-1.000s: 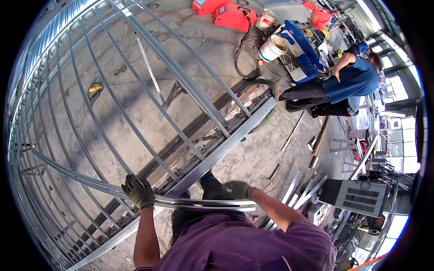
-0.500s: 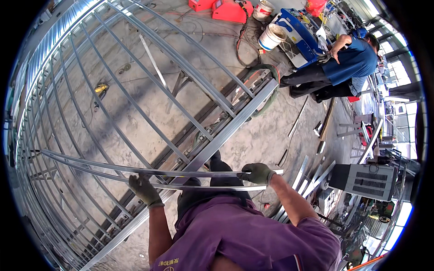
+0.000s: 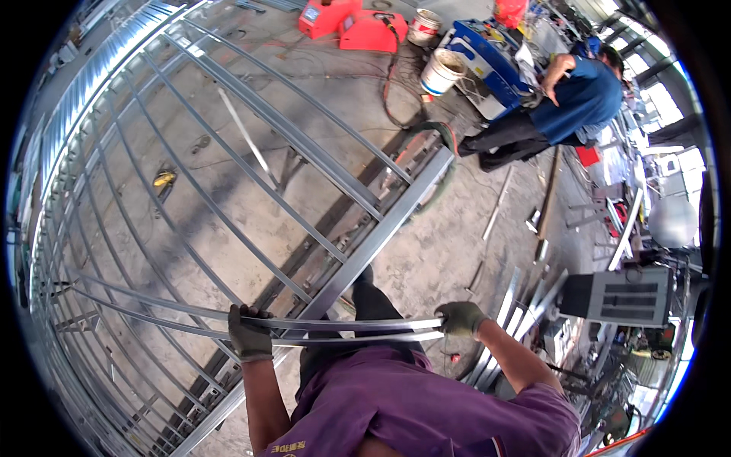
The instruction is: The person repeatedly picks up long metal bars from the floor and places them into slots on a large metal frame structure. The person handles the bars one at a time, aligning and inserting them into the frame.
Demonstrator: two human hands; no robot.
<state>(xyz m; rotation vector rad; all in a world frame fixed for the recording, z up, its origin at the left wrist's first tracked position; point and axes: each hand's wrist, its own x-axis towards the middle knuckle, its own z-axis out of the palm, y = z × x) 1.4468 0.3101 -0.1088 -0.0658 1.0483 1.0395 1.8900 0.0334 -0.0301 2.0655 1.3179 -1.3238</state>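
Two long, thin grey metal bars lie side by side across my front, the upper bar (image 3: 343, 325) and the lower bar (image 3: 373, 338). Their far ends reach left over a large frame of metal tubes (image 3: 335, 286). My left hand (image 3: 250, 335), in a dark grey-green work glove, is closed around the bars near my left hip. At the right, my gloved right hand (image 3: 461, 318) grips the end of the upper bar. The lower bar's end shows just beneath its fingers, and I cannot tell whether they touch it.
A co-worker (image 3: 575, 99) in a blue shirt bends near a blue machine (image 3: 487, 65). White buckets (image 3: 442, 72) and red boxes (image 3: 373, 32) stand at the far side. A yellow power tool (image 3: 164, 179) lies on the floor inside the frame. A grey cabinet (image 3: 624, 299) and loose metal strips (image 3: 506, 305) are right.
The bars have come nearer my body. My right hand has shifted to the upper bar's end, which stuck out past it before. My left hand now wraps the bars more upright.
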